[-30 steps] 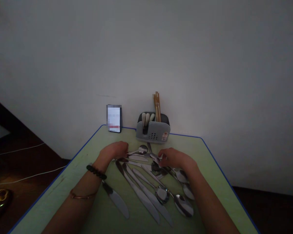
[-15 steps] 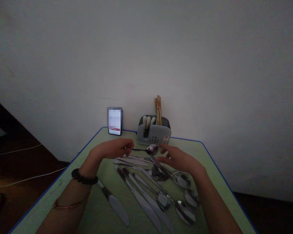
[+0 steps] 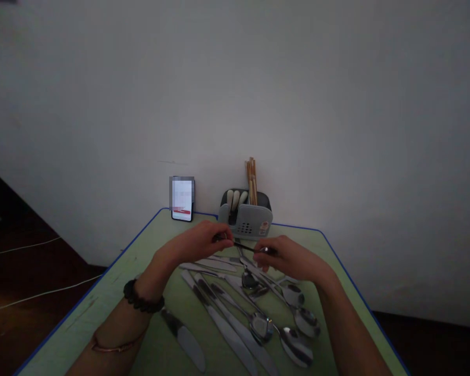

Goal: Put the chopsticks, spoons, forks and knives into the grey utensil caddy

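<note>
Both hands hold one metal spoon (image 3: 244,246) level above the table, in front of the grey cutlery holder (image 3: 254,219). My left hand (image 3: 203,243) has its fingers closed on the left end, where a shiny bit shows by the fingertips. My right hand (image 3: 292,258) pinches the right end. The fingers hide much of both ends, so I cannot tell which end is the bowl. Below the hands lie loose table knives (image 3: 229,324) and several metal spoons (image 3: 295,345). A separate knife (image 3: 186,339) lies near my left forearm.
The holder contains white-handled cutlery (image 3: 235,200) and a bundle of wooden chopsticks (image 3: 251,183). A phone (image 3: 182,201) stands left of it against the wall (image 3: 235,94). Blue edging runs round the green table (image 3: 102,308). White cables (image 3: 43,295) cross the floor at left.
My left hand has moved right and my right hand has closed on the spoon, which was in the left hand only, bowl to the right. The view has shifted slightly.
</note>
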`<action>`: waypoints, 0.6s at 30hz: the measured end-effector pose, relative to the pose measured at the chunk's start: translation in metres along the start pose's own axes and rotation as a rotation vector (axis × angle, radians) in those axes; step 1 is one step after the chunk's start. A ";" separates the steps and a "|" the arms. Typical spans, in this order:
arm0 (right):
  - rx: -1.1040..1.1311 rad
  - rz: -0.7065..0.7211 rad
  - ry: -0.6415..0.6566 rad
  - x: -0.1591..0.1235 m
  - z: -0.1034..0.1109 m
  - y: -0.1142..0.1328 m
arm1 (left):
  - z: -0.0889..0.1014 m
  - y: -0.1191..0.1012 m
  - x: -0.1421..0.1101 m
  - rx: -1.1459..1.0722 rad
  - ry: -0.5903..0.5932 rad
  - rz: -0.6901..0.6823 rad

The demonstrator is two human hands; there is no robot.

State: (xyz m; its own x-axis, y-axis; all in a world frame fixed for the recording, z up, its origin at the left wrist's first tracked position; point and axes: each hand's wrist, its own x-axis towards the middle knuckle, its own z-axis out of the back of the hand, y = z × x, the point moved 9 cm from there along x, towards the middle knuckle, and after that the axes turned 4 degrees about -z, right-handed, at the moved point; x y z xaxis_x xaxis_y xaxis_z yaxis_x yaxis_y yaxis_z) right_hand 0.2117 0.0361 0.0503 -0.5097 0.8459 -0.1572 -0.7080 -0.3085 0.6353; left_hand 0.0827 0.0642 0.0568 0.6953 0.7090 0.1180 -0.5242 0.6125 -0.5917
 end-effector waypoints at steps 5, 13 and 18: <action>0.161 -0.061 -0.054 -0.010 0.017 -0.013 | 0.012 0.001 -0.002 -0.012 -0.073 -0.025; 0.053 -0.052 -0.043 -0.005 0.012 -0.010 | 0.031 -0.010 -0.005 -0.058 -0.287 -0.098; -0.028 0.043 -0.207 -0.007 0.027 -0.003 | 0.027 -0.013 -0.005 -0.109 -0.237 -0.157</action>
State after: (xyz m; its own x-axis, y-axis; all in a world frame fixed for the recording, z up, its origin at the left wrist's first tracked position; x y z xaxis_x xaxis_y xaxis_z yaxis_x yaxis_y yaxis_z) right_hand 0.2302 0.0431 0.0701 -0.4301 0.9023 0.0303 -0.7029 -0.3557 0.6160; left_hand 0.0733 0.0620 0.0853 0.6226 0.6781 0.3906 -0.3540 0.6892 -0.6322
